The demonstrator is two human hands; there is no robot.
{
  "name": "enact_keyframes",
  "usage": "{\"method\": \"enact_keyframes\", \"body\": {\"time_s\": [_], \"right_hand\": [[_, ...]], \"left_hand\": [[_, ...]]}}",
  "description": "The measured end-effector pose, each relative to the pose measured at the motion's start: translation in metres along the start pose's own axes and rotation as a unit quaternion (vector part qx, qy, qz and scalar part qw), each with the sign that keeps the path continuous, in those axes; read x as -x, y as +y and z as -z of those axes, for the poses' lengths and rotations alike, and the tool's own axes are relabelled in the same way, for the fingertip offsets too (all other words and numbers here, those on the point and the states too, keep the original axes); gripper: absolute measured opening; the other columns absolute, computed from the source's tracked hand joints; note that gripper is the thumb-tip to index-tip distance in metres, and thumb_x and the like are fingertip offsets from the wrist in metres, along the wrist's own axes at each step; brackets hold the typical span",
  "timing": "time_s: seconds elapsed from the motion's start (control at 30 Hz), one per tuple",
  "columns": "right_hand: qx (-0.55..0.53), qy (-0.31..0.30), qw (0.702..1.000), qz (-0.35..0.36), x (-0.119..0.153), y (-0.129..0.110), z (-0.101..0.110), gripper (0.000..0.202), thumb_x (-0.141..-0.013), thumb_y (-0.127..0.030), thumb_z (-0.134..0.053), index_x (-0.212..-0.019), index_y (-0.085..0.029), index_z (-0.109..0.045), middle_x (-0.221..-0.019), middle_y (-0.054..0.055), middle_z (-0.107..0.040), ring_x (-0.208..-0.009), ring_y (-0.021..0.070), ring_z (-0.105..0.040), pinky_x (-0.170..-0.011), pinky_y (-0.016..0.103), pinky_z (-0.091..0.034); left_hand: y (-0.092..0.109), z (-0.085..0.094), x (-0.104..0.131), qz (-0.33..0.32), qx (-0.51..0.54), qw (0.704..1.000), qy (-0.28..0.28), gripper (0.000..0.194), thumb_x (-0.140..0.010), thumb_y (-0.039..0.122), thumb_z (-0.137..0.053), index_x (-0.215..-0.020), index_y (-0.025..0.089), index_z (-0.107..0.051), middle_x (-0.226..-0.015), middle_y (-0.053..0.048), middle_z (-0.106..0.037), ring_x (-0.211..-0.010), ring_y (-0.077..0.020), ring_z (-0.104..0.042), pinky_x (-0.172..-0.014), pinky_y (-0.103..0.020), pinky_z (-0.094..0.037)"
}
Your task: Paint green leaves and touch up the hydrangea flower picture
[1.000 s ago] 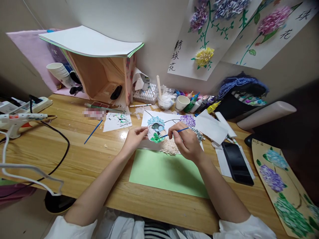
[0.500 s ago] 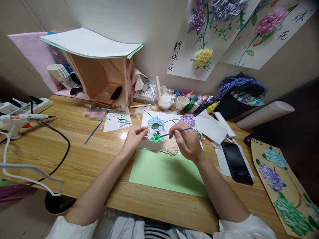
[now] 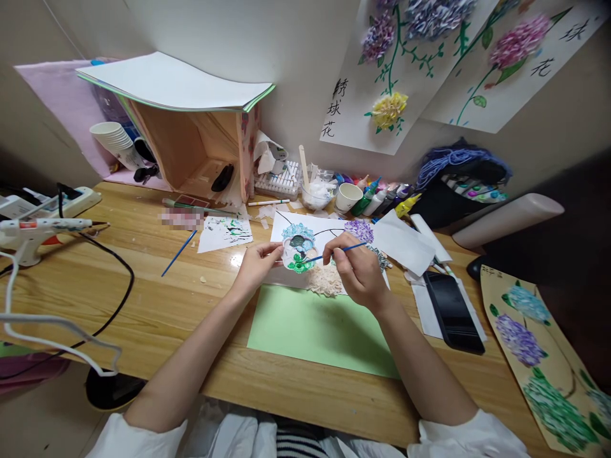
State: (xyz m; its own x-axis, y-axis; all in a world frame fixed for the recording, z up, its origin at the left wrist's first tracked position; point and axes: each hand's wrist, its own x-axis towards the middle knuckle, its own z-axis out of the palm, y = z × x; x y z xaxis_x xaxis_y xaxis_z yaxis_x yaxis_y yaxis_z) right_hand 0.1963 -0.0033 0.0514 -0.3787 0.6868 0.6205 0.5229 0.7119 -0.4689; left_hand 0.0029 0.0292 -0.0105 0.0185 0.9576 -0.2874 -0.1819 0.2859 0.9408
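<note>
Tabletop's near edge clears the hands, brush seemingly touching palette.

Pale green sheet, bright blue paintbrush

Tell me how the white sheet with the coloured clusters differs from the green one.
The white sheet carries light-blue, purple and cream clusters and dark lines; the green sheet's visible part is plain. The white sheet lies farther from the person, below the held palette; the green sheet lies nearer. Both lie on the table.
</note>
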Motion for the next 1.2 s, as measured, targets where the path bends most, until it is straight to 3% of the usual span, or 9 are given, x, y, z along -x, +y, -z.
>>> {"method": "enact_keyframes", "body": {"time_s": [0.07,0.13,0.27,0.33,0.4,0.5,0.63,0.87,1.2], "right_hand": [[-0.009,-0.002,1.0,-0.001,0.001,0.001,0.001,0.023,-0.095,-0.017,-0.036,-0.081,-0.021,-0.054,-0.072,0.003,-0.058,-0.069,0.0161,-0.055,-0.065,0.03,-0.043],[-0.033,0.036,0.999,-0.017,0.001,0.002,0.003,0.024,-0.095,-0.019,-0.037,-0.081,-0.021,-0.057,-0.073,0.002,-0.059,-0.07,0.0158,-0.056,-0.066,0.03,-0.044],[-0.116,0.239,0.958,-0.11,0.001,0.008,0.011,0.027,-0.097,-0.027,-0.038,-0.088,-0.021,-0.063,-0.084,0.003,-0.064,-0.076,0.0159,-0.061,-0.067,0.031,-0.046],[-0.143,0.278,0.937,-0.158,0.004,0.013,0.012,0.024,-0.096,-0.029,-0.041,-0.091,-0.021,-0.063,-0.087,0.003,-0.064,-0.078,0.0158,-0.063,-0.067,0.03,-0.047],[-0.146,0.243,0.937,-0.203,0.011,0.016,0.009,0.019,-0.095,-0.029,-0.045,-0.09,-0.021,-0.062,-0.084,0.003,-0.064,-0.077,0.015,-0.062,-0.067,0.029,-0.047],[-0.117,0.139,0.956,-0.229,0.026,0.019,-0.005,0.018,-0.095,-0.026,-0.045,-0.088,-0.021,-0.062,-0.082,0.002,-0.064,-0.076,0.0149,-0.061,-0.068,0.03,-0.047],[-0.016,0.066,0.985,-0.159,0.036,0.018,-0.024,0.018,-0.094,-0.017,-0.043,-0.091,-0.021,-0.061,-0.082,0.003,-0.066,-0.08,0.017,-0.061,-0.072,0.032,-0.048],[0.061,0.024,0.996,-0.059,0.035,0.021,-0.042,0.018,-0.09,-0.011,-0.046,-0.099,-0.02,-0.059,-0.084,0.006,-0.069,-0.079,0.0189,-0.06,-0.07,0.033,-0.049],[0.085,0.01,0.995,-0.049,0.039,0.024,-0.046,0.02,-0.088,-0.009,-0.048,-0.102,-0.019,-0.058,-0.083,0.007,-0.068,-0.081,0.0201,-0.059,-0.07,0.034,-0.051]], "left_hand": [[0.0,0.0,-0.001,0.0,-0.005,1.0,0.005,0.04,-0.051,0.04,-0.084,-0.079,0.013,-0.076,-0.086,-0.009,-0.075,-0.075,-0.0194,-0.068,-0.073,-0.034,-0.057],[0.002,0.005,-0.005,-0.004,-0.01,1.0,0.019,0.036,-0.053,0.037,-0.083,-0.078,0.013,-0.075,-0.084,-0.008,-0.075,-0.074,-0.0188,-0.067,-0.073,-0.033,-0.057],[0.01,0.031,-0.022,-0.027,-0.018,0.996,0.086,0.028,-0.06,0.029,-0.079,-0.081,0.012,-0.074,-0.082,-0.005,-0.074,-0.073,-0.0157,-0.066,-0.075,-0.031,-0.056],[0.012,0.049,-0.033,-0.038,-0.022,0.992,0.119,0.025,-0.063,0.026,-0.076,-0.083,0.012,-0.073,-0.082,-0.004,-0.073,-0.072,-0.0141,-0.065,-0.076,-0.029,-0.056],[0.01,0.062,-0.042,-0.04,-0.024,0.989,0.138,0.023,-0.064,0.025,-0.074,-0.083,0.012,-0.072,-0.081,-0.003,-0.072,-0.071,-0.013,-0.065,-0.076,-0.028,-0.056],[0.003,0.07,-0.047,-0.027,-0.03,0.99,0.139,0.022,-0.065,0.024,-0.074,-0.083,0.012,-0.072,-0.075,-0.002,-0.071,-0.065,-0.0124,-0.065,-0.071,-0.026,-0.056],[-0.004,0.063,-0.044,-0.007,-0.033,0.991,0.132,0.02,-0.065,0.022,-0.074,-0.082,0.012,-0.072,-0.072,-0.002,-0.071,-0.06,-0.0123,-0.065,-0.068,-0.027,-0.057],[-0.01,0.058,-0.044,-0.006,-0.023,0.991,0.131,0.018,-0.07,0.021,-0.069,-0.085,0.011,-0.071,-0.082,-0.005,-0.074,-0.068,-0.0141,-0.068,-0.072,-0.028,-0.058],[-0.013,0.056,-0.043,-0.008,-0.038,0.991,0.128,0.022,-0.071,0.024,-0.068,-0.088,0.011,-0.071,-0.084,-0.006,-0.075,-0.071,-0.016,-0.07,-0.075,-0.031,-0.059]]}}
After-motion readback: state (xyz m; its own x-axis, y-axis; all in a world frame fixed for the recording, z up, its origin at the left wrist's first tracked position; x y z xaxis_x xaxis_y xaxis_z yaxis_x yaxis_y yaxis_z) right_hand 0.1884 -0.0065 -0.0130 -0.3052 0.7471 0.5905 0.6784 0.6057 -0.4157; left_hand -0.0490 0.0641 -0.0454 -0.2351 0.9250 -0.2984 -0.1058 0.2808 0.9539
